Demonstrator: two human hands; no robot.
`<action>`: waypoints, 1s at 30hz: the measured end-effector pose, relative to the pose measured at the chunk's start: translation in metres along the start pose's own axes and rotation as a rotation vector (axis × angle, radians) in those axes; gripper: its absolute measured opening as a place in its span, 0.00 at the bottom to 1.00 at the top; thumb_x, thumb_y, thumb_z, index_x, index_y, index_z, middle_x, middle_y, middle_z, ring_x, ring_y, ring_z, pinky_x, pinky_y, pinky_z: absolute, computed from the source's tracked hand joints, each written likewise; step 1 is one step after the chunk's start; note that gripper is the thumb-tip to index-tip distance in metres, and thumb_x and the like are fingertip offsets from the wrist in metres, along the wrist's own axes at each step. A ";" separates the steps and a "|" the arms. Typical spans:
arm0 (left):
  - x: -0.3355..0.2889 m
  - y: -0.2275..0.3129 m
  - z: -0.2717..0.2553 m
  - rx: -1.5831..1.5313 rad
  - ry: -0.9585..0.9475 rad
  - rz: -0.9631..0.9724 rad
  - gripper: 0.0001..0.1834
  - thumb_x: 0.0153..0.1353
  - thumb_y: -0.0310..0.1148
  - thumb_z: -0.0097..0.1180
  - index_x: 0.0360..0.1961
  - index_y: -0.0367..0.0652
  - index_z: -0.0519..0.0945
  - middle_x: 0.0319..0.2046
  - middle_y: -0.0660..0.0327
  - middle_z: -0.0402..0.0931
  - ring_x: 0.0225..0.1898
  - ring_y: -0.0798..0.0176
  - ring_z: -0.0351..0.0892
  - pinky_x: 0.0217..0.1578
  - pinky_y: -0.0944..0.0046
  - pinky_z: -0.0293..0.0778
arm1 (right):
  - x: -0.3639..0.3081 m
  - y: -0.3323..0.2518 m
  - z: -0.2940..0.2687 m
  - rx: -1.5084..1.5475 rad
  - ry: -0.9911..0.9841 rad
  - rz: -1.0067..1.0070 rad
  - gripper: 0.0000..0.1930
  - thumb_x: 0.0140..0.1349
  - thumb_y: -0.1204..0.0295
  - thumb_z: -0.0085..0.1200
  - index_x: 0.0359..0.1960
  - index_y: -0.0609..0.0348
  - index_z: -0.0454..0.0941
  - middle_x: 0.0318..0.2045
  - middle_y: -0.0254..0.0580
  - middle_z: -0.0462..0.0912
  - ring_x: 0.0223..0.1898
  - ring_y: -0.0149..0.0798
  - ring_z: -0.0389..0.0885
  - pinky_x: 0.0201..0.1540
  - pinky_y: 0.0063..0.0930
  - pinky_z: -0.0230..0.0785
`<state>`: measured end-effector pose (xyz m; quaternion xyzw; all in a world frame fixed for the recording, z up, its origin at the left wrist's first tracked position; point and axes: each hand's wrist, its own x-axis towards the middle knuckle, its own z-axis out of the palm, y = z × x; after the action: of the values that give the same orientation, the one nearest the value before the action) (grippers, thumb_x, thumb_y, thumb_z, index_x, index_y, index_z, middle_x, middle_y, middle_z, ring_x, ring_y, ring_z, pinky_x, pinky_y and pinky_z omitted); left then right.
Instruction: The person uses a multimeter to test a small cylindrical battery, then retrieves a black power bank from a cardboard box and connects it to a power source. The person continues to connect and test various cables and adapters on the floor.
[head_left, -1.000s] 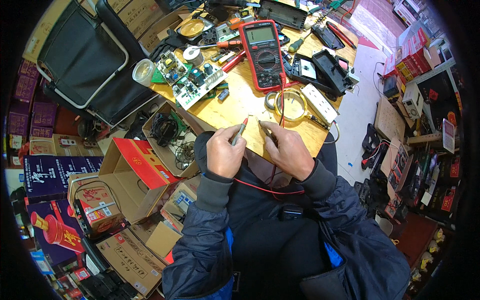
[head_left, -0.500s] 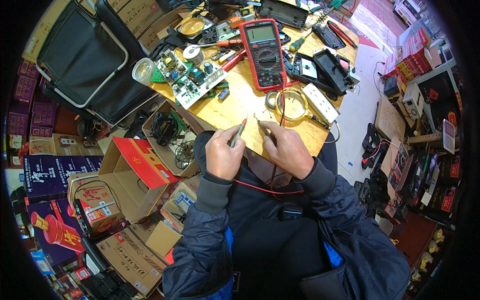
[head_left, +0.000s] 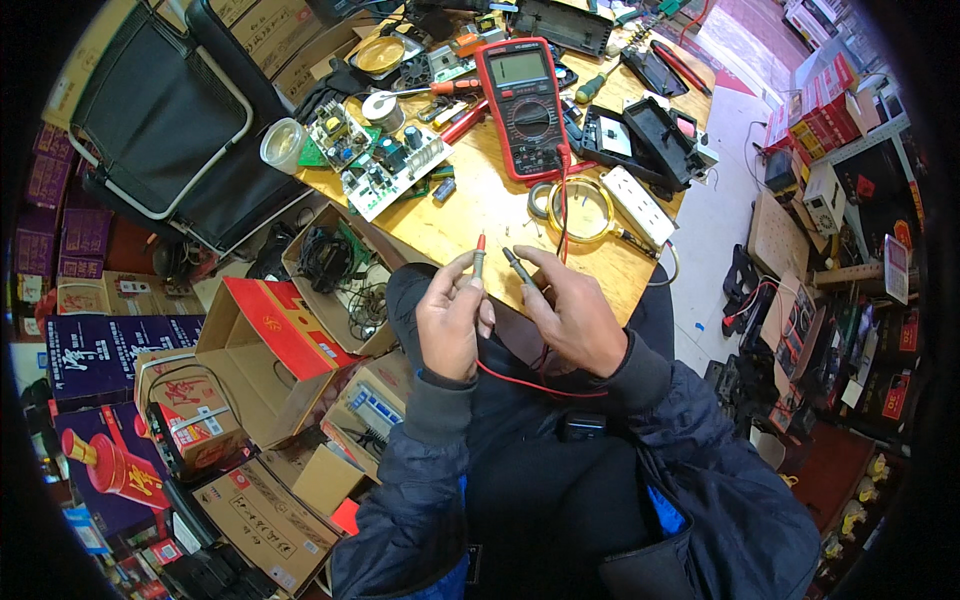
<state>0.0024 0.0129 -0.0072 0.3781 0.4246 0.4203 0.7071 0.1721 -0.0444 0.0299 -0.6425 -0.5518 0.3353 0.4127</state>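
Note:
Pinched in my left hand [head_left: 450, 318] is a grey test probe with a red tip [head_left: 480, 256], pointing up and away. My right hand [head_left: 575, 312] grips a dark test probe [head_left: 518, 266], tilted toward the upper left. The two probes are apart, over the near edge of the wooden table [head_left: 410, 225]. Beyond them lies a red multimeter [head_left: 525, 112], its leads running down to my hands. Small parts lie on the wood just past the probe tips. A gold-rimmed ring [head_left: 612, 222] sits by the multimeter's lower right.
Left of the multimeter are a populated circuit board [head_left: 395, 175], a solder spool [head_left: 384, 108] and a small capacitor [head_left: 444, 189]. A white power strip [head_left: 640, 205] and opened black housing [head_left: 655, 145] lie right. Cardboard boxes [head_left: 265, 345] stand at lower left; a folding chair [head_left: 165, 120] stands behind.
Both hands have drawn back slightly toward me, and the probes have lifted off the small parts on the table. The left probe now points more upright.

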 end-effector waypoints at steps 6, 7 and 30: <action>-0.034 -0.010 0.038 -0.492 -0.096 -0.142 0.26 0.82 0.37 0.38 0.71 0.28 0.67 0.63 0.49 0.75 0.61 0.56 0.76 0.66 0.56 0.70 | -0.019 -0.008 0.005 0.078 -0.051 0.013 0.38 0.65 0.71 0.62 0.75 0.67 0.60 0.62 0.68 0.73 0.60 0.62 0.79 0.60 0.43 0.73; -0.039 -0.009 0.042 -0.549 -0.129 -0.153 0.27 0.83 0.39 0.37 0.72 0.28 0.66 0.65 0.50 0.73 0.63 0.56 0.75 0.67 0.55 0.69 | -0.020 -0.008 0.004 0.066 -0.016 -0.012 0.39 0.64 0.71 0.62 0.75 0.67 0.59 0.62 0.68 0.73 0.60 0.62 0.79 0.61 0.43 0.73; -0.061 -0.015 0.042 -0.069 -0.196 -0.136 0.09 0.68 0.28 0.66 0.41 0.30 0.87 0.39 0.61 0.78 0.43 0.68 0.77 0.47 0.67 0.73 | -0.057 -0.017 -0.023 -0.038 -0.154 -0.147 0.45 0.60 0.80 0.56 0.80 0.65 0.49 0.60 0.73 0.75 0.58 0.67 0.80 0.61 0.46 0.73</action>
<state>0.0282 -0.0558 0.0112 0.3631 0.3635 0.3467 0.7848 0.1755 -0.1034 0.0536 -0.5805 -0.6335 0.3420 0.3804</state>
